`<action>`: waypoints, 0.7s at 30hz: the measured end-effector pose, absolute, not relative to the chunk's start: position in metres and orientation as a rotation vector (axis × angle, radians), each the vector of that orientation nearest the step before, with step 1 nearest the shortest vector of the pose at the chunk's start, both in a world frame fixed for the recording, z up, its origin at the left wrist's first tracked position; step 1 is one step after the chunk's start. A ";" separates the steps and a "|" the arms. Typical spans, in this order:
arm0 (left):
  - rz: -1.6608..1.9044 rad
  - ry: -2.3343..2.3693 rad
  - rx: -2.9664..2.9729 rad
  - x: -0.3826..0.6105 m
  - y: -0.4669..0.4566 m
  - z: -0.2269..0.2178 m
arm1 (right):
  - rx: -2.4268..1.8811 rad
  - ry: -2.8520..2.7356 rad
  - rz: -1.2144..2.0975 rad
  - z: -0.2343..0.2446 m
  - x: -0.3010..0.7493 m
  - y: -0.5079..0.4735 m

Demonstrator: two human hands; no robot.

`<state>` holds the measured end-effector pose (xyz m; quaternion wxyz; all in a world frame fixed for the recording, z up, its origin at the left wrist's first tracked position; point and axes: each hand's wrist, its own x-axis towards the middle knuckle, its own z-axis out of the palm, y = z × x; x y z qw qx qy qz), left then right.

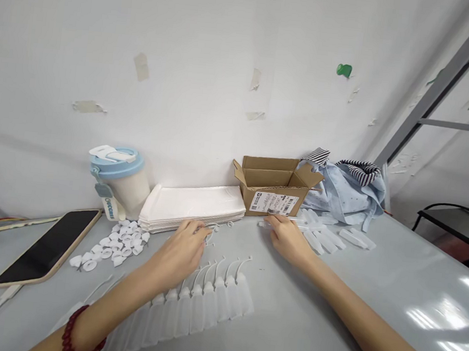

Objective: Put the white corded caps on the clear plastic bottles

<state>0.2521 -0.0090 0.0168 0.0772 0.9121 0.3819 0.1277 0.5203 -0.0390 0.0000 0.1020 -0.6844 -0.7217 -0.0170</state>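
Hands, two: right touching one clear tube; one carton behind.

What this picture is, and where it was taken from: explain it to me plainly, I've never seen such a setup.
There is no machine here: you see a person's two bare hands. The one picture comes from a camera worn on their head, facing forward and down.

The left hand reaches beside some thin white pieces; the right hand is at a clear piece before an open cardboard box. Whether either grips anything is hard to tell.

On the gray table also lie a row of translucent tubes, small white caps, a phone, a blue-lidded cup, a white stack, more clear pieces and light-blue cloth.
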 end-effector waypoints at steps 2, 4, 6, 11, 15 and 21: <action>0.371 1.132 2.748 0.254 -0.009 0.013 | -2.009 -2.135 -0.065 0.000 0.519 -0.039; 0.359 1.122 2.759 0.254 -0.009 0.011 | -1.992 -2.139 -0.082 0.000 0.518 -0.040; 0.351 1.109 2.768 0.253 -0.009 0.011 | -1.968 -2.140 -0.103 0.000 0.518 -0.040; 0.370 1.085 2.783 0.252 -0.008 0.012 | -1.874 -2.121 -0.167 -0.003 0.517 -0.041; 0.436 1.077 2.774 0.253 -0.008 0.014 | -1.764 -2.104 -0.214 -0.004 0.514 -0.044; 0.631 1.124 2.708 0.253 -0.008 0.024 | -1.579 -2.106 -0.242 0.001 0.502 -0.052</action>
